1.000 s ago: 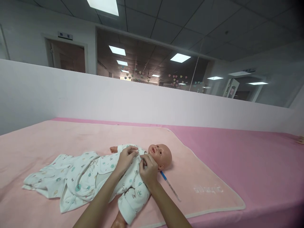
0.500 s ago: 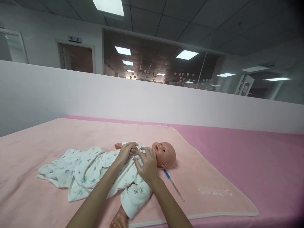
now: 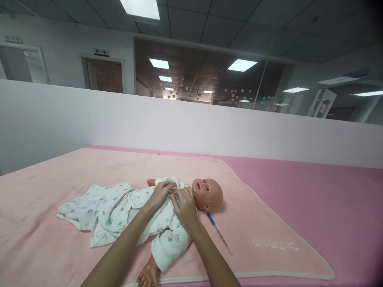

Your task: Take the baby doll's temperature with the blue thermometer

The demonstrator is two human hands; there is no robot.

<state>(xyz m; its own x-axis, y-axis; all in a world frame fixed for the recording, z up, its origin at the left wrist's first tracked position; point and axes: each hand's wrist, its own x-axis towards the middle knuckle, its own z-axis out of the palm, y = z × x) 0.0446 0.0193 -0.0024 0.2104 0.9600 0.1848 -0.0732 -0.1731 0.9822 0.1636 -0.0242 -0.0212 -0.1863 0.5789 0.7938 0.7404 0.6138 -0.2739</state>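
Note:
A baby doll lies on its back, head to the right, in a white baby gown printed with small coloured figures. Both of my hands work at the front of the gown near the collar. My left hand has its fingers bent and drawn together at the gown's chest edge. Close beside it, my right hand pinches the cloth below the doll's chin, where a thin white tie seems to show between the fingertips. The exact grip is partly hidden by the fingers.
A thermometer with a blue cap lies by the doll's head on a peach blanket. Beneath that is a pink sheet. A low white wall bounds the far side, with windows above it.
My right fingers have drawn in from a more spread pose to a pinch close to my left fingertips. The view has shifted slightly; the doll and thermometer lie as before.

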